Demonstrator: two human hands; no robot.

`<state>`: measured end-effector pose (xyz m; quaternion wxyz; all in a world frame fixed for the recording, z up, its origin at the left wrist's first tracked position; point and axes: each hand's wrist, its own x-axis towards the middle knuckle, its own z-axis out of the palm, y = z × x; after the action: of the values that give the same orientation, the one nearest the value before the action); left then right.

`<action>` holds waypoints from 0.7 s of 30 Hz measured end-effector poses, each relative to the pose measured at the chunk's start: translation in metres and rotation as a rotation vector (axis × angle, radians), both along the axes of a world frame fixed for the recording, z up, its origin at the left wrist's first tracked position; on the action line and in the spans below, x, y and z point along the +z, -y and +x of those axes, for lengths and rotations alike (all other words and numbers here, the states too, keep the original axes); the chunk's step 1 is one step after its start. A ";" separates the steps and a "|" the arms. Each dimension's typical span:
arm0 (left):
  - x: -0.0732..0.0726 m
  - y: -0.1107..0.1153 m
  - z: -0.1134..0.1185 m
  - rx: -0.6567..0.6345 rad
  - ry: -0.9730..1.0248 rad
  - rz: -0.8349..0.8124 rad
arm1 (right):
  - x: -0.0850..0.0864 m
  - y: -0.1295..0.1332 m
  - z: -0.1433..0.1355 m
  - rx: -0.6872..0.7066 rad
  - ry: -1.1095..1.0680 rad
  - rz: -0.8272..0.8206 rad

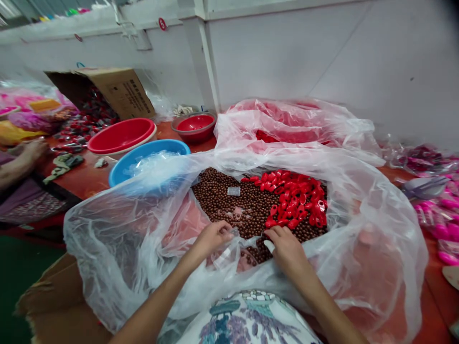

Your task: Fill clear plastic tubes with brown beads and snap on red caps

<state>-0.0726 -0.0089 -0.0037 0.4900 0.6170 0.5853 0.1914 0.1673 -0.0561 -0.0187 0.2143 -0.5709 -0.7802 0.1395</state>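
Observation:
My left hand point(215, 236) is closed in a pinch over the near side of a heap of small brown balls point(218, 191). A transparent bit shows at its fingertips, too blurred to name. At the heap's near right edge my right hand point(287, 246) has its fingers curled down among the balls; what they hold is hidden. Something white point(268, 246) shows by its thumb. Glossy red plastic pieces point(297, 196) lie piled on the balls, just beyond my right hand. A small transparent plastic piece point(234, 191) rests on the heap. Transparent plastic sheeting point(136, 239) surrounds everything.
A blue basin point(118, 169) with transparent pieces, a red basin point(96, 143) and a smaller red bowl point(195, 123) stand at the left back. Behind lies a bag of red pieces point(287, 126). A cardboard box point(125, 93) and another person's arm point(21, 162) are at far left.

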 end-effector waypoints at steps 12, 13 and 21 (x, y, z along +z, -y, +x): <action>-0.042 -0.041 0.058 -0.147 0.009 -0.077 | -0.023 0.006 0.028 -0.064 -0.123 -0.117; -0.045 -0.041 0.062 -0.140 0.037 -0.090 | -0.023 0.008 0.029 -0.087 -0.175 -0.130; -0.051 -0.035 0.090 -0.078 0.255 -0.194 | -0.016 0.018 0.030 -0.438 -0.744 -0.204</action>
<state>0.0177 0.0264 -0.0552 0.6245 0.5597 0.5098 0.1917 0.1978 -0.0746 -0.0346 0.4474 -0.6520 -0.4928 0.3631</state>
